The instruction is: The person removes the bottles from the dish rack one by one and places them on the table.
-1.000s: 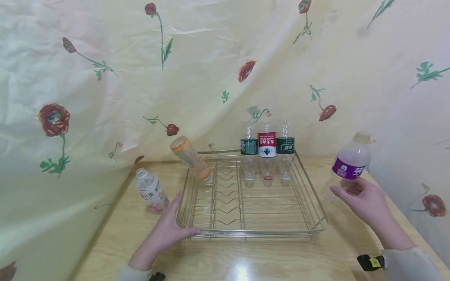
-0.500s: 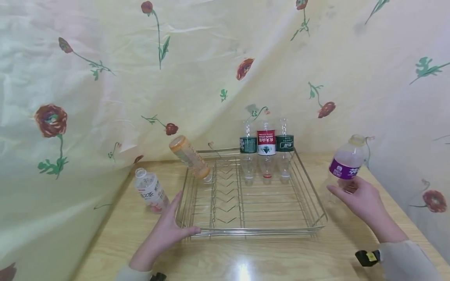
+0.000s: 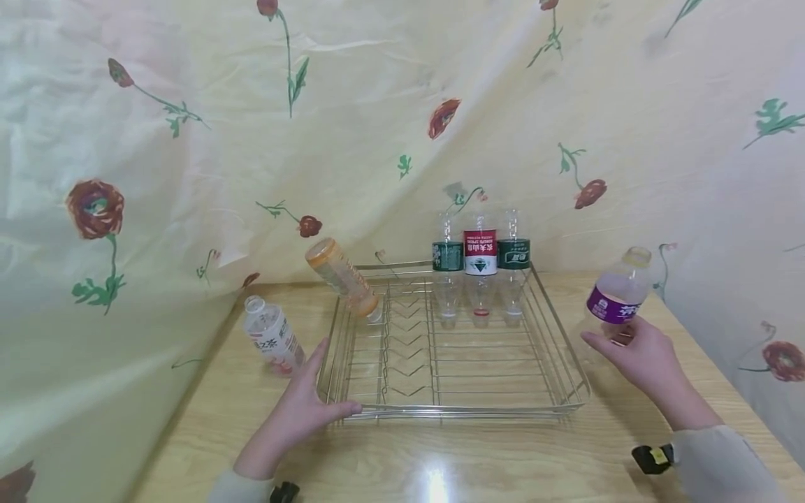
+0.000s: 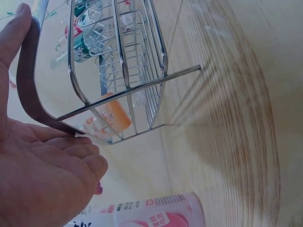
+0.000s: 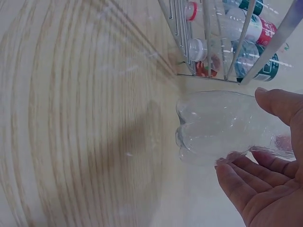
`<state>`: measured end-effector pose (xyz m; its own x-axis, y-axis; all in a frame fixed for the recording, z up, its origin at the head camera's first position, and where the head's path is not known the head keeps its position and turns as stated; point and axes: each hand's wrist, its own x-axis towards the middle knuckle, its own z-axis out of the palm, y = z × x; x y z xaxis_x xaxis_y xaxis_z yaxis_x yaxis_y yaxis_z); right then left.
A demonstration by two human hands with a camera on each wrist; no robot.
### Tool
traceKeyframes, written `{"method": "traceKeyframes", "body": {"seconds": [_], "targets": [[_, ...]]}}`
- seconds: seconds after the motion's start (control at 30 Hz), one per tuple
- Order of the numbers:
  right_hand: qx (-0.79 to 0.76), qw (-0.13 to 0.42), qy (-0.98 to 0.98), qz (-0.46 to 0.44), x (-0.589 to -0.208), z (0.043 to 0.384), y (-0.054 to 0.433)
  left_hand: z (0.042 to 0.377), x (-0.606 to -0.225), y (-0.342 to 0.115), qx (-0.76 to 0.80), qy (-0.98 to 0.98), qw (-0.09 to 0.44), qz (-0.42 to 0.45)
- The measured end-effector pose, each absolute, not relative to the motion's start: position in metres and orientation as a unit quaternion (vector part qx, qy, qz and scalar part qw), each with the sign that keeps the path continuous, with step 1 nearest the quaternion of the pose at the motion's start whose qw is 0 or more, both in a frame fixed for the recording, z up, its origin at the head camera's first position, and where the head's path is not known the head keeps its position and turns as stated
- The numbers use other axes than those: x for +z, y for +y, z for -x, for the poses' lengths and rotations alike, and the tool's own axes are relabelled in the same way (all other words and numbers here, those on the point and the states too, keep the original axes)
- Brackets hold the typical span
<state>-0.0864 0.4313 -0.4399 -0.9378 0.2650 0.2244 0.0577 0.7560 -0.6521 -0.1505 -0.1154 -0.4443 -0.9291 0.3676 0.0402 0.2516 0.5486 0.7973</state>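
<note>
My right hand grips a clear plastic bottle with a purple label, thumb on one side and fingers on the other. It tilts slightly right, neck up, to the right of a wire dish rack. In the right wrist view, the bottle's ridged base shows near the table; whether it touches is unclear. My left hand rests at the rack's front left corner, thumb along the front rim, fingers spread along the left side. Beside it stands a white and pink bottle.
Two green-labelled bottles and a red-labelled one stand upside down in the rack's back right. An orange-tinted bottle leans upside down at its back left. Flowered cloth hangs behind the wooden table.
My right hand and the purple-labelled bottle have shifted slightly left and down. My left hand stays at the rack's corner. The head view has shifted a little.
</note>
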Motion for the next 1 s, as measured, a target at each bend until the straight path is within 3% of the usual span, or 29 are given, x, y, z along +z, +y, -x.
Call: {"method": "traceKeyframes", "body": {"seconds": [1.0], "targets": [[0.334, 0.134, -0.928, 0.095, -0.457, 0.089, 0.434, 0.149, -0.444, -0.115, 0.439, 0.879, 0.069, -0.173]]}}
